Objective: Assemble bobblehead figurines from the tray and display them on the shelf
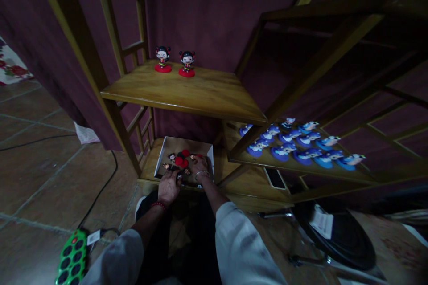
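While both my hands are down at the box [177, 143], one figurine [166, 166] inside lies just beyond the left hand [169, 188], farther from the right hand [200, 168]; long axis seemingly crosswise. Fingers partly curled; grip, if any, I cannot tell.

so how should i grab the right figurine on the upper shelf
The figurine is probably best held by opposite edges of its red base, coming from the front: it stands upright, the round base juts out below, and nothing blocks that side.
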Demonstrator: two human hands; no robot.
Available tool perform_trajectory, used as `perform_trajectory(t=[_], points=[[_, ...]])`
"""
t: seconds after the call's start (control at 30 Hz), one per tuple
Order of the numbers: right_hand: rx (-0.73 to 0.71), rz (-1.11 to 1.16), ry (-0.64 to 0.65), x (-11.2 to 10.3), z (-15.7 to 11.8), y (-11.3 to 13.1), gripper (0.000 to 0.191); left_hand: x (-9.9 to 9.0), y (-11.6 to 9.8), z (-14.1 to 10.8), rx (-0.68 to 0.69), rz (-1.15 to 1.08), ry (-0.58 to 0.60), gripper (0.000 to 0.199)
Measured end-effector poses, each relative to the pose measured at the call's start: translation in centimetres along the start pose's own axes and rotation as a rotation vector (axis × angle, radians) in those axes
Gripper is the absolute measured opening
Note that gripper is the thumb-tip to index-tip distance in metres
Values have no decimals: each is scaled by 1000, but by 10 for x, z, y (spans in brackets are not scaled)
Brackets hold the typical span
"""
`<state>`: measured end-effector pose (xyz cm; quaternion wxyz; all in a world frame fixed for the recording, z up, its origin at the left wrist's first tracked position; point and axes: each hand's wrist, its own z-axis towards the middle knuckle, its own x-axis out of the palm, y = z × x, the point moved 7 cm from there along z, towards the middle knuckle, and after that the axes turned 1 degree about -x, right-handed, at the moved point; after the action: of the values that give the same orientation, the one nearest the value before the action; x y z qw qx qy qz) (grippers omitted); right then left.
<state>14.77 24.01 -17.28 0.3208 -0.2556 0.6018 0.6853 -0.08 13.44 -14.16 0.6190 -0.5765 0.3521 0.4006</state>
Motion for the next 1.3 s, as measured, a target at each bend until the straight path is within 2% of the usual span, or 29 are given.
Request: perform_trajectory(t=[0.2, 0.5, 0.73, 0.97, 1.13, 1.3], points=[[-49, -54, 32, 2, 7, 17, 38, 1, 1, 1, -11, 16, 13, 35], [-41, -89, 272, 27, 5, 37, 32, -2, -1, 0, -19, -10, 52, 34], [-98, -270, 363, 35, -2, 55, 29, 0, 0, 0, 3, 3, 40, 36], [-106, -323, 364, 34, -5, 63, 35, 0, 0, 0, -12, 5, 49, 35], [-28, -303, 331, 35, -7, 58, 43, 0, 0, 0, -8, -11, 52, 35], [10, -244, 337, 37, -9, 54, 31, -1, -1, 0, -10, -33, 43, 36]])
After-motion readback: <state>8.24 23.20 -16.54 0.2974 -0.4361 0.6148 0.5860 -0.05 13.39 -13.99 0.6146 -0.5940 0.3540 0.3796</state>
